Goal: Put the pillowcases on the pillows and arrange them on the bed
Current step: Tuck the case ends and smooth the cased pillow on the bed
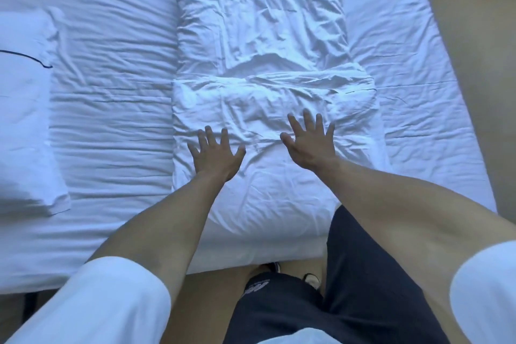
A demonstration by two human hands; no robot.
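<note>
Directly ahead, a white pillow (259,109) in a wrinkled white pillowcase is laid lengthwise on the bed (111,109), its near end reaching almost to the bed's near edge. Both hands are pressed flat on the near half of this pillow, palms down. The left hand (216,155) is seen with its fingers spread wide, close to the pillow's left edge; the right hand (310,142) is likewise opened out with fingers fanned, set a little farther up the pillow and nearer its middle. Nothing is pinched or gripped by either hand. A raised fold of cloth is seen running across the pillow just beyond the fingertips. A second pillow (26,109), white with a thin dark line across it, is placed well to the left of the first one, near the bed's left side and partly cut off by the frame. White sleeves (111,304) are worn on both arms, and dark shorts (335,296) are seen at the near edge of the bed. Brown floor (480,36) is visible to the right of the bed.
</note>
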